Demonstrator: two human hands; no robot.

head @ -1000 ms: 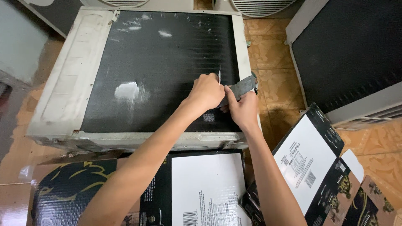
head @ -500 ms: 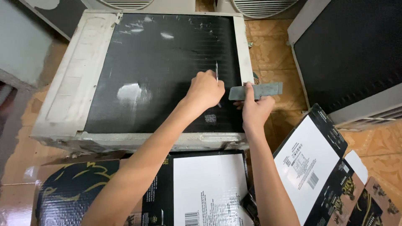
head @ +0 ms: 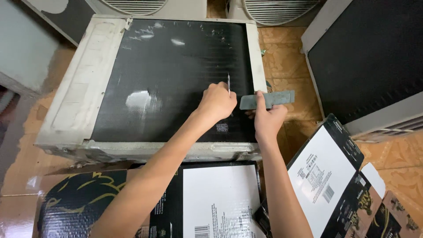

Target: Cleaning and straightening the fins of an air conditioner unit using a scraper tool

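Observation:
A white-framed air-conditioner unit [head: 83, 92] lies flat on the floor, its black finned coil [head: 176, 75] facing up. My left hand [head: 218, 103] rests on the coil near its right edge, closed around a thin metal pin [head: 228, 83] that points up and away from me. Just to its right, my right hand [head: 266, 119] pinches a flat grey rectangular bar [head: 269, 99], held level over the unit's right rim and the floor beyond. Shiny scuffed patches [head: 143, 101] mark the fins left of my hands.
Flattened black-and-white cardboard boxes [head: 220, 198] lie in front of the unit, with another box [head: 324, 172] at the right. A second dark-faced unit [head: 370, 57] stands to the right. Two fan grilles [head: 277, 6] sit behind, on patterned orange floor tiles [head: 286, 53].
My right hand has drawn the grey bar away from my left hand toward the right and turned it from tilted to level. My left hand stays on the coil with the pin.

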